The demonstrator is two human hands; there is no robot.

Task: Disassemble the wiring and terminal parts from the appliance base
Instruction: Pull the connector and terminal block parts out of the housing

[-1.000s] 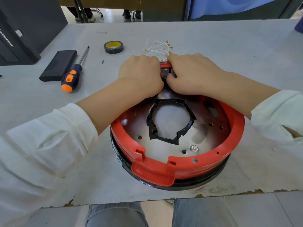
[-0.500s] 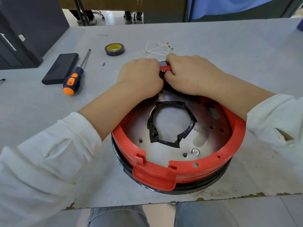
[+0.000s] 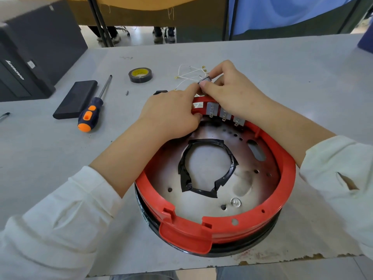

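Note:
The round appliance base has a red plastic ring over a metal plate, with black tape around its centre hole. Three grey terminal blocks sit in the far rim. My left hand grips that far rim, thumb inside. Above the rim, my right hand pinches a small grey terminal part between thumb and fingers. My left forefinger reaches up beside the part. Loose white wires with brass ends lie on the table just behind.
On the grey table to the left lie a blue-and-orange screwdriver, a flat black case, a roll of black tape, a small screw and a small black part. A black computer tower stands far left.
My right hand has lifted off the far rim with a small terminal part pinched in it. The grey terminal blocks in the rim now show. My left hand stays on the rim.

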